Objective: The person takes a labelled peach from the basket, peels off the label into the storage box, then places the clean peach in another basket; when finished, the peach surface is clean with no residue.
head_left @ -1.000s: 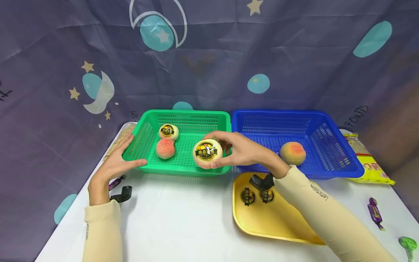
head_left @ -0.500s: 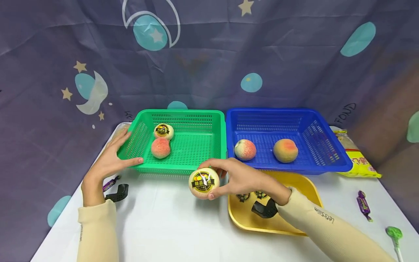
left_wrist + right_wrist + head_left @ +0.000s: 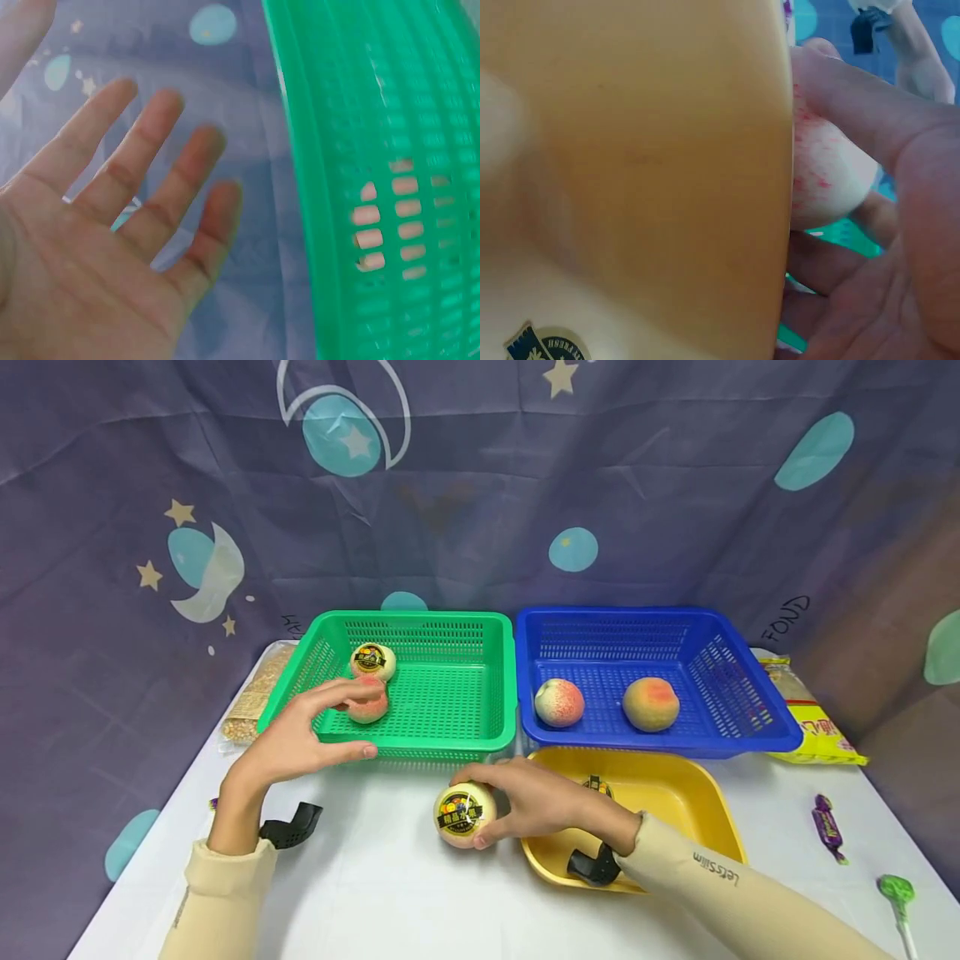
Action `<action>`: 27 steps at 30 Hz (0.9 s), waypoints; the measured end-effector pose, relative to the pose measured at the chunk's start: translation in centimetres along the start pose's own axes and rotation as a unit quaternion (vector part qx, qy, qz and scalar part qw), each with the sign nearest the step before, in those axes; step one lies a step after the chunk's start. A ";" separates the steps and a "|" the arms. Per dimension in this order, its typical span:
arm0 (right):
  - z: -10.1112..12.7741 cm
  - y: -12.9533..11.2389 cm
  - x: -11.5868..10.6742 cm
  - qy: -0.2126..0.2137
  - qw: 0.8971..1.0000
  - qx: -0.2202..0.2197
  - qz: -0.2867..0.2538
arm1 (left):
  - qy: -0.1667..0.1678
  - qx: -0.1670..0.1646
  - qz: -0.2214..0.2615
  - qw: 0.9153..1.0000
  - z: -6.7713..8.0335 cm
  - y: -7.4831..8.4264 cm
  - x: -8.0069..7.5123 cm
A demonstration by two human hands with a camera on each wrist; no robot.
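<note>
Low in the centre of the head view, a pale stickered peach (image 3: 464, 813) is gripped by the right hand (image 3: 536, 799), fingers curled over its top and thumb beneath, and is held on or just above the white tabletop (image 3: 390, 893), just left of the yellow tray (image 3: 701, 810); in the right wrist view the fruit's speckled skin (image 3: 825, 176) is seen pressed between the fingers beside the tray wall (image 3: 667, 172). To the centre left, the left hand (image 3: 303, 743) is spread with straight, relaxed fingers and nothing is held by it; its thumb lies along the front rim of the green basket (image 3: 442, 745) while the fingers reach over the rim above a pink peach (image 3: 367, 708). Whether that peach is touched cannot be told. A second stickered peach (image 3: 372, 661) lies just behind it. In the blue basket (image 3: 750, 739), to the right, two more peaches (image 3: 558, 702) are seen. Wrapped sweets (image 3: 826, 828) lie at the lower right.
</note>
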State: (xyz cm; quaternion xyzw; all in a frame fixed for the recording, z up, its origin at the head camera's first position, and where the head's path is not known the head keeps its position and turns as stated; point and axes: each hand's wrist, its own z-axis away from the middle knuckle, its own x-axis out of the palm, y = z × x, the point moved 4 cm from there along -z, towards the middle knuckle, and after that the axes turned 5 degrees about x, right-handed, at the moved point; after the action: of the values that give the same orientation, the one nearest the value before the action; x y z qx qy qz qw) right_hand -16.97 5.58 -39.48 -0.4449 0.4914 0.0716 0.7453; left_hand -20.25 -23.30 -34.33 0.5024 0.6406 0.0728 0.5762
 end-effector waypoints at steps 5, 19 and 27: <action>-0.1 0.3 0.5 0.003 0.999 0.004 0.039 | -0.082 0.026 0.059 0.995 0.7 1.3 1.6; -0.3 0.7 0.6 -0.019 0.996 0.019 0.085 | -0.340 -0.084 0.057 0.935 1.9 0.4 7.2; 0.0 0.1 0.0 0.024 0.990 0.010 0.142 | -0.279 -0.063 0.041 0.957 1.1 -0.9 11.2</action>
State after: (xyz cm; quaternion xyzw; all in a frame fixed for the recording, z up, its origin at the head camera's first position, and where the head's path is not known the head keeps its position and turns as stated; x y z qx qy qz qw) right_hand -16.96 5.65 -39.54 -0.3653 0.5678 0.1610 0.7199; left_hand -17.95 -16.14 -42.69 0.4915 0.4270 -0.0071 0.7590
